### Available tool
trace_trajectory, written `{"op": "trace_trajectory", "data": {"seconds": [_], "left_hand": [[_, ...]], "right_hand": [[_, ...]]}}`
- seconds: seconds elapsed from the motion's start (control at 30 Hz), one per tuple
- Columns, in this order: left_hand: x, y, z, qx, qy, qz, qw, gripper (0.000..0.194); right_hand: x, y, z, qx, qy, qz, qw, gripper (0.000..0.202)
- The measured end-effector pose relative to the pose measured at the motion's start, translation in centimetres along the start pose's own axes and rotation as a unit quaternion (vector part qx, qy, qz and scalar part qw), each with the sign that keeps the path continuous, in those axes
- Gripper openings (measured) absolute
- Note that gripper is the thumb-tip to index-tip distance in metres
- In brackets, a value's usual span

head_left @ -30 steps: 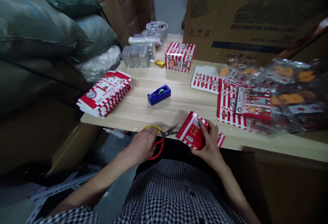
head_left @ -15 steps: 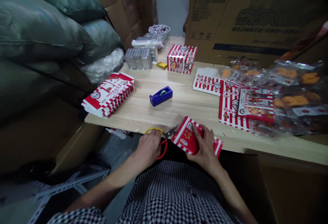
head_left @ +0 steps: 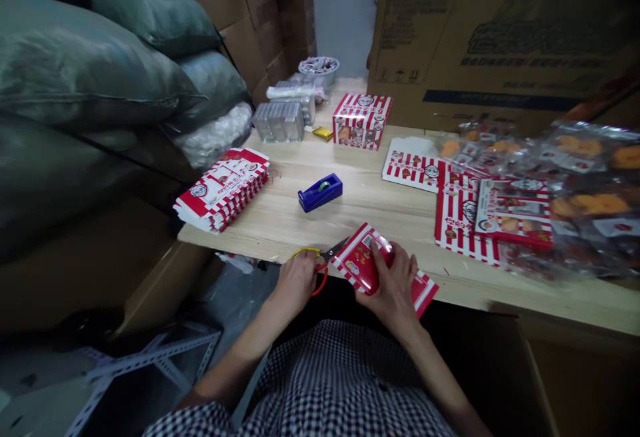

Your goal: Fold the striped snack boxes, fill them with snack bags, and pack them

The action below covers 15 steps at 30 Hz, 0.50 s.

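At the table's front edge, my left hand (head_left: pixel 296 284) is closed around a pair of scissors (head_left: pixel 334 250) with one yellow and one red handle. The blades point right, and their tips meet the left edge of a red-and-white striped carton (head_left: pixel 356 260); whether they are cutting it I cannot tell. My right hand (head_left: pixel 393 284) grips that carton from the right, thumb and fingers spread across its red face. The carton is tilted and looks partly folded. Behind the hands lies a blue tape dispenser (head_left: pixel 321 193) with a green-tinted roll.
Flat striped cartons (head_left: pixel 225 187) are stacked at the left. A made-up striped box (head_left: pixel 362 121) stands at the back, beside clear plastic packs (head_left: pixel 278 122) and a bowl (head_left: pixel 320 72) of small packets. Bagged orange pieces (head_left: pixel 595 205) and more cartons (head_left: pixel 463 217) cover the right side.
The carton in my right hand has turned and tilted slightly, its right end now lower. The scissors' red handle has swung upward a little. The whole view has shifted slightly.
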State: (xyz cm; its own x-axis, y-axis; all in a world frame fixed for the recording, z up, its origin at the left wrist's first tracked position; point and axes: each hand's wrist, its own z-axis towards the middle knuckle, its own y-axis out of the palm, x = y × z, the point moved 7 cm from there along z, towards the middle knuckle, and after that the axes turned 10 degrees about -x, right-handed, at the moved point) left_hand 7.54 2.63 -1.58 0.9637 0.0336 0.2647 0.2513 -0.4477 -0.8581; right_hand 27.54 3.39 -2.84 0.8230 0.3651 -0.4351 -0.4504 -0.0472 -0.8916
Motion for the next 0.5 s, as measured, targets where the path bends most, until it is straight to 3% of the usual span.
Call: {"op": "trace_trajectory", "data": {"seconds": [0.13, 0.23, 0.37, 0.43, 0.5], "left_hand": [[-0.9, -0.9, 0.5, 0.000, 0.002, -0.013, 1.000, 0.021], [-5.4, -2.4, 1.9, 0.030, -0.088, -0.014, 0.996, 0.020], [-13.4, -4.5, 4.2, 0.066, -0.210, -0.002, 0.975, 0.026], [-15.7, -5.4, 5.1, 0.078, -0.218, -0.005, 0.973, 0.028], [-15.9, -6.2, 5.4, 0.093, -0.212, -0.006, 0.973, 0.030]], "right_hand": [[-1.5, 1.1, -0.5, -0.065, -0.060, 0.037, 0.995, 0.113], [-1.1, 1.4, -0.6, -0.073, -0.037, 0.077, 0.994, 0.112], [1.8, -0.7, 0.4, -0.025, 0.004, 0.129, 0.991, 0.110], [2.8, -2.2, 1.0, -0.018, -0.003, 0.143, 0.990, 0.109], [2.9, -3.5, 1.3, -0.023, -0.015, 0.153, 0.988, 0.109]]}}
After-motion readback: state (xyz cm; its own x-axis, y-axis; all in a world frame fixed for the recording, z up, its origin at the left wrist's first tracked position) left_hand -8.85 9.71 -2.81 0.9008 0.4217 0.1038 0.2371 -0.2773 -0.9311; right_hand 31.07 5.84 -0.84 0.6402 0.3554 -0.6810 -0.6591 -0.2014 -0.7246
